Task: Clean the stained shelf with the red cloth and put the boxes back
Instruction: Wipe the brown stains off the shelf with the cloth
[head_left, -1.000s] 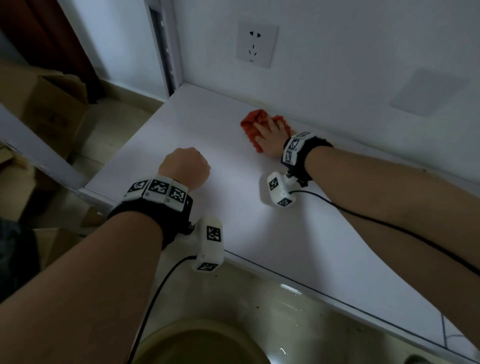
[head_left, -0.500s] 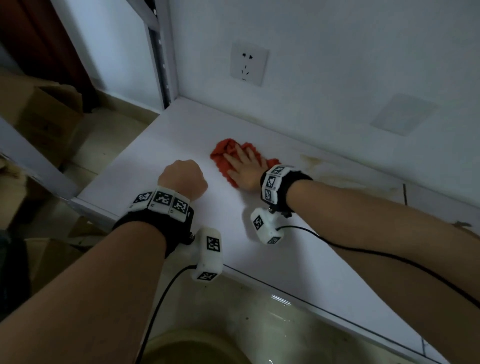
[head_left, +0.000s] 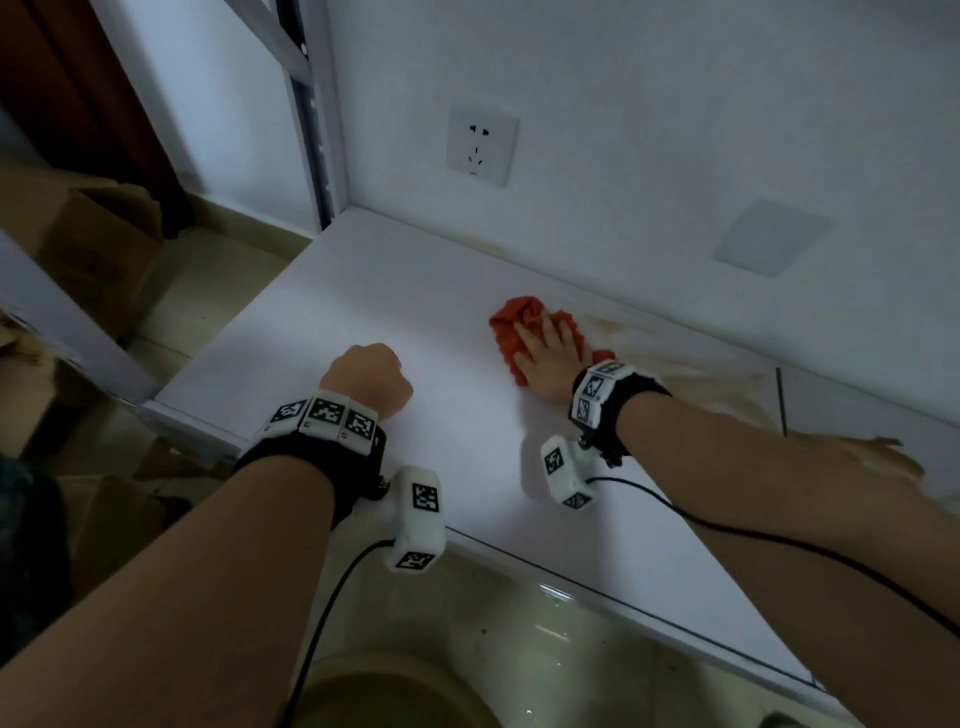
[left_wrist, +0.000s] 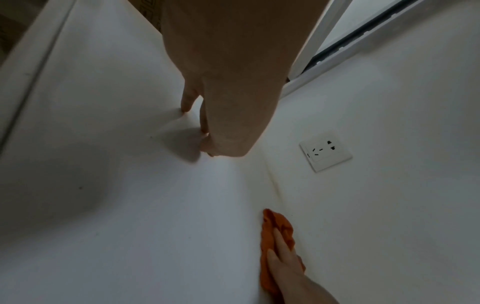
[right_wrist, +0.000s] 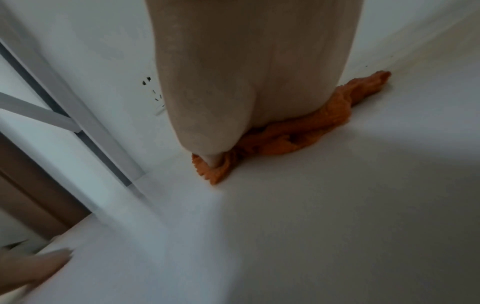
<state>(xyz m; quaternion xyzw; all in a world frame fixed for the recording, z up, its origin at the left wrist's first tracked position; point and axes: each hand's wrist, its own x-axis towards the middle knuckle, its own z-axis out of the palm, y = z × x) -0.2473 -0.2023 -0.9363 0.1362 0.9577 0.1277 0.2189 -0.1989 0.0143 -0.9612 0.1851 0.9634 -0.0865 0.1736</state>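
Right hand (head_left: 550, 353) flat on red cloth (head_left: 514, 325). Brown stain (head_left: 675, 358) at three o'clock, along the wall. Left hand (head_left: 366, 376) curled, empty.

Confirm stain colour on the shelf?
Yellowish-brown stain on the white shelf, right of the cloth; head view shows it best.

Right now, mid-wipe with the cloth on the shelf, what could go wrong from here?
1. The brown stain lies to the right of the red cloth along the wall; strokes that stay left may miss it.
2. The right hand presses the cloth with flat fingers, not gripping; the bunched cloth could slip out.
3. The left hand props on the shelf near its front edge; leaning may load it.
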